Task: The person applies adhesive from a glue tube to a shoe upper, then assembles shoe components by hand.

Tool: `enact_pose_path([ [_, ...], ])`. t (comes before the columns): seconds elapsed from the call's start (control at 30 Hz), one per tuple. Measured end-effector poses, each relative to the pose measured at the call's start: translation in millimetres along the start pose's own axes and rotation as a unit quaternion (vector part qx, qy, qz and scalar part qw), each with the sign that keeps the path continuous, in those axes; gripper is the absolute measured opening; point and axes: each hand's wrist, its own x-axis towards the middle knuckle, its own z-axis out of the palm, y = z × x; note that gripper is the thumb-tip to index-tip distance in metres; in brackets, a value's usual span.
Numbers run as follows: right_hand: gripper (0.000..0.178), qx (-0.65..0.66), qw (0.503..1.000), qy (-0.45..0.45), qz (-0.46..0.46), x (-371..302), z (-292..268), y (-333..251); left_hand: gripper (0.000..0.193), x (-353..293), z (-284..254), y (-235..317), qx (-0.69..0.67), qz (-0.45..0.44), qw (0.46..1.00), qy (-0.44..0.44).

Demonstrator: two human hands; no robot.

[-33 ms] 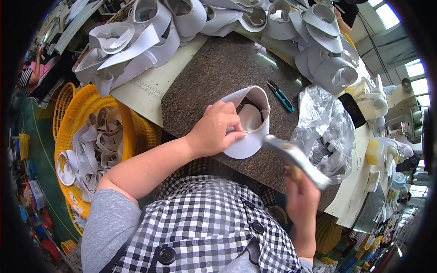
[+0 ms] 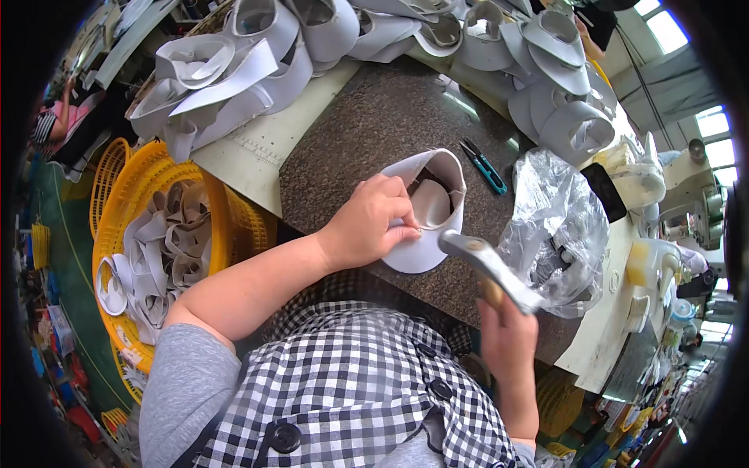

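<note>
A white shoe upper (image 2: 413,256), its opening showing a pale inner lining, rests on the dark speckled stone slab (image 2: 335,132). My left hand (image 2: 374,218) pinches its near left edge between thumb and fingers. My right hand (image 2: 507,335), slightly blurred, grips the wooden handle of a hammer (image 2: 499,273). The metal head hangs over the slab, its left end close beside the upper's right edge; whether they touch I cannot tell. Teal thread snips (image 2: 485,168) lie just beyond the upper. A crumpled clear plastic bag (image 2: 550,210) with dark small things inside lies to the right.
Piles of white uppers (image 2: 324,31) line the slab's far side, with more (image 2: 573,125) at the far right. A yellow basket (image 2: 226,226) of white and beige pieces stands left. A black phone (image 2: 603,189), a brush (image 2: 638,312) and a glue bottle (image 2: 654,261) lie right.
The hammer and my right hand have shifted a little left and up, nearer the upper. My left hand keeps its pinch on the upper.
</note>
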Motion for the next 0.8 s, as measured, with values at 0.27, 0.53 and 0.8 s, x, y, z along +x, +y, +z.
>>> enact_pose_path([
  [0.27, 0.023, -0.061, 0.997, -0.026, 0.036, 3, 28, -3, 0.015, -11, -5, -10, -0.086, 0.044, 0.995, 0.001],
  [0.53, 0.027, -0.122, 0.965, -0.132, 0.19, 21, 33, -26, 0.015, -13, -3, -14, -0.083, 0.036, 0.996, 0.0],
  [0.8, 0.021, -0.134, 0.981, -0.077, 0.114, 14, 44, -16, 0.017, -13, -2, -10, -0.078, 0.03, 0.996, 0.002],
])
